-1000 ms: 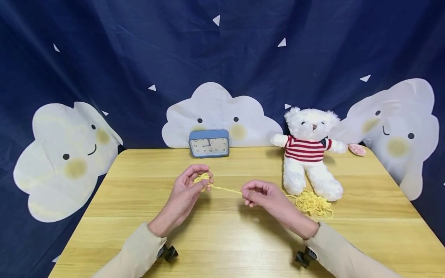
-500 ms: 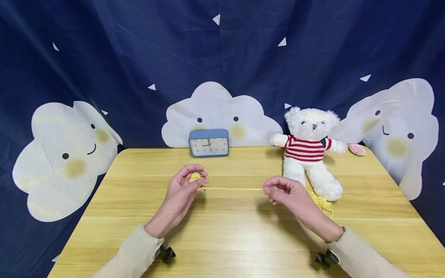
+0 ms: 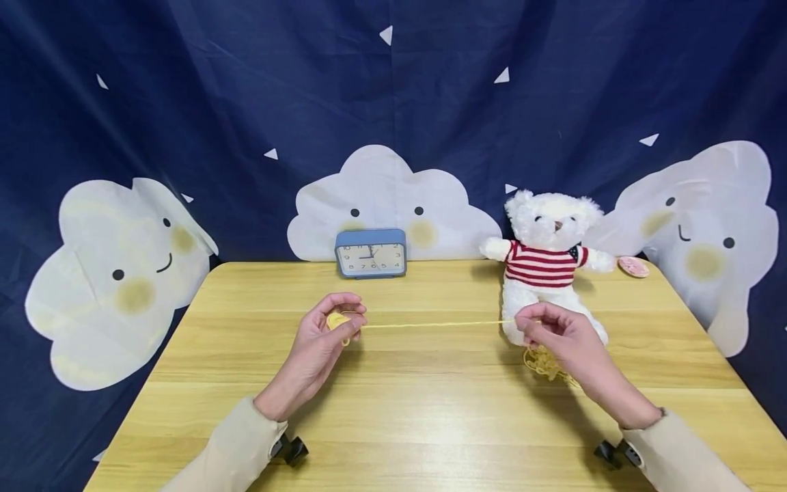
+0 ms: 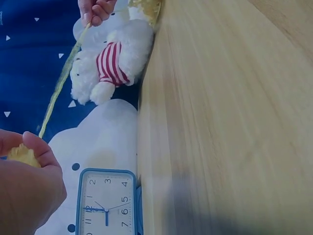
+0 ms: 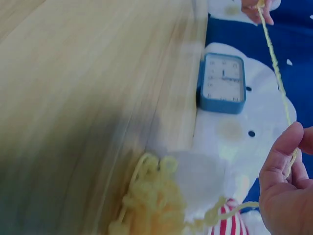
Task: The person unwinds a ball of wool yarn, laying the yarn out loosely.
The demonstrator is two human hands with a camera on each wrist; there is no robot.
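Observation:
Above the table, my left hand holds a small wound bundle of yellow yarn between thumb and fingers. From it a taut strand of yarn runs across to my right hand, which pinches it between thumb and fingertips. In the right wrist view the strand passes through the right hand and trails on to a loose yarn pile on the table. The head view shows that pile partly behind the right hand, by the legs of a white teddy bear in a red striped sweater.
A blue clock stands at the table's back edge, left of the bear. To the bear's right lies a small pink oval object. Behind the wooden table hangs a dark blue curtain with cloud faces.
My right hand has moved right, away from the left, so the strand between them has grown longer and straighter. The left hand has shifted slightly left, still holding the bundle.

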